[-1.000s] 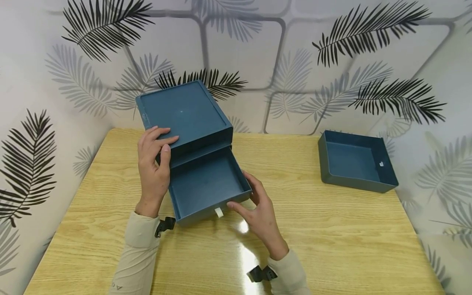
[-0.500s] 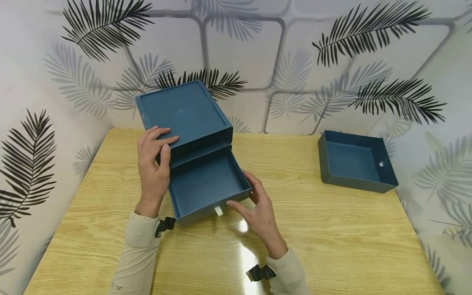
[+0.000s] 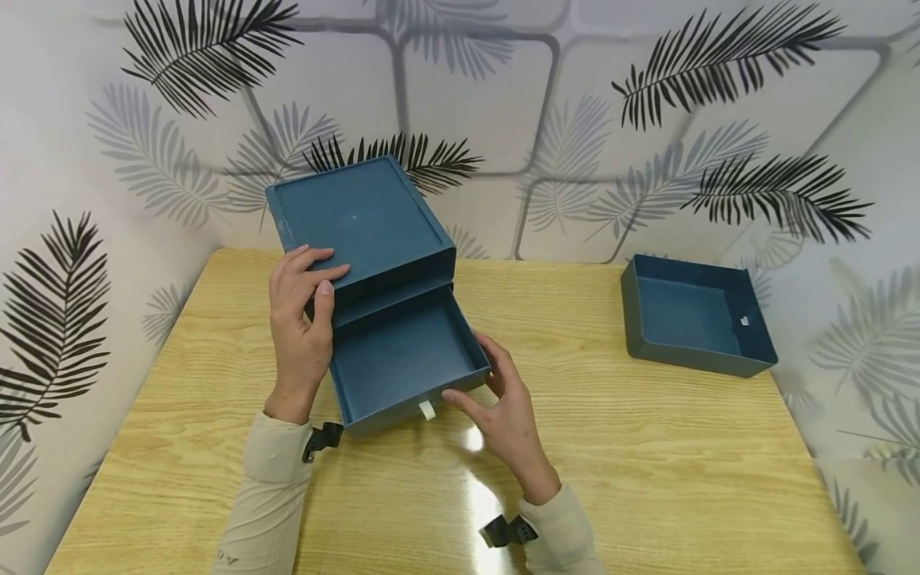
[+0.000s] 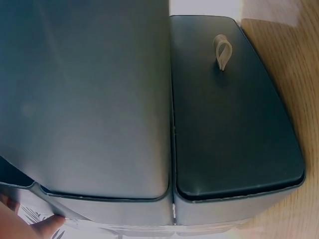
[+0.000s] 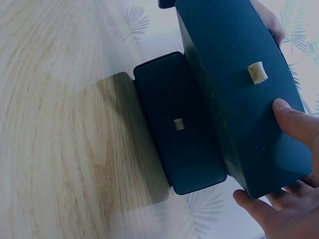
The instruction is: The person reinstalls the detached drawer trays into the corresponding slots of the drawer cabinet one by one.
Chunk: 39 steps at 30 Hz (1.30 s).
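Observation:
A dark blue drawer cabinet [image 3: 355, 220] stands at the left of the table. Its drawer [image 3: 402, 343] is pulled well out and has a pale pull tab [image 3: 427, 410]. Spread and fairly straight, the fingers of my left hand [image 3: 298, 331] rest on the cabinet's top near its front left corner, thumb by the front edge. My right hand [image 3: 506, 407] grips the drawer's front right corner, thumb on the front panel and fingers round the side. Below it, in the right wrist view, a lower drawer [image 5: 174, 149] sits in the cabinet, with its own tab [image 5: 179, 124].
A loose blue drawer [image 3: 690, 315] lies on the right part of the wooden table [image 3: 647, 463], open side up. The wall [image 3: 474, 104] behind bears a leaf pattern and borders the table's back edge.

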Motion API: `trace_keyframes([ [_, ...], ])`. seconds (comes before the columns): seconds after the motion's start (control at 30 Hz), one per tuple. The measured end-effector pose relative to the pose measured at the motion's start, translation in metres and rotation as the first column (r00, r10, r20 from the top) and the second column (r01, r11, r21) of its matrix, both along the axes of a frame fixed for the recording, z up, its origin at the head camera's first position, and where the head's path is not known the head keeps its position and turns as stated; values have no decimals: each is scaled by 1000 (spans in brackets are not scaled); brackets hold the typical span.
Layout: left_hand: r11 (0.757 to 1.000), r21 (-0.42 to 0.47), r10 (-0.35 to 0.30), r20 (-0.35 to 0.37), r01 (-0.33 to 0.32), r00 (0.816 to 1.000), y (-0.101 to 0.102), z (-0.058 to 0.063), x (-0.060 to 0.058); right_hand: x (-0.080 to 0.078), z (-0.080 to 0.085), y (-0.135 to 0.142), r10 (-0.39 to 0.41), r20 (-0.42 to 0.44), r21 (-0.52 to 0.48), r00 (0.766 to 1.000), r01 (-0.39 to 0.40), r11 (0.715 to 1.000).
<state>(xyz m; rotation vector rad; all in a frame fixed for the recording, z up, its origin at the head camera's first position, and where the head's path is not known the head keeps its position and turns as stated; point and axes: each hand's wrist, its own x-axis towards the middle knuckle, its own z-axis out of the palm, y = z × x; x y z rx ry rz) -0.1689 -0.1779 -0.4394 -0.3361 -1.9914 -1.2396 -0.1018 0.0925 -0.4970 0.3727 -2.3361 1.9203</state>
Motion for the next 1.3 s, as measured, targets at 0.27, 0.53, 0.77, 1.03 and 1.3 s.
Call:
trace_keyframes([
  [0.27, 1000, 0, 3, 1, -3, 1000, 1, 1, 0, -1, 0, 0, -2, -5, 9, 1000, 2, 1000],
  [0.53, 1000, 0, 2, 3, -2, 1000, 1, 0, -1, -2, 0, -1, -3, 4, 7, 1000, 3, 1000],
  [0.77, 1000, 5, -2, -4, 2, 1000, 1, 0, 0, -4, 0, -3, -11, 6, 0, 1000, 11, 1000],
  [1.03, 1000, 0, -2, 3, 2, 1000, 1, 1, 0, -7, 2, -6, -25, 24, -7, 999, 25, 1000],
  [1.3, 1000, -3, 2, 2, -2, 1000, 1, 0, 0, -10, 0, -9, -32, 28, 0, 999, 32, 999],
])
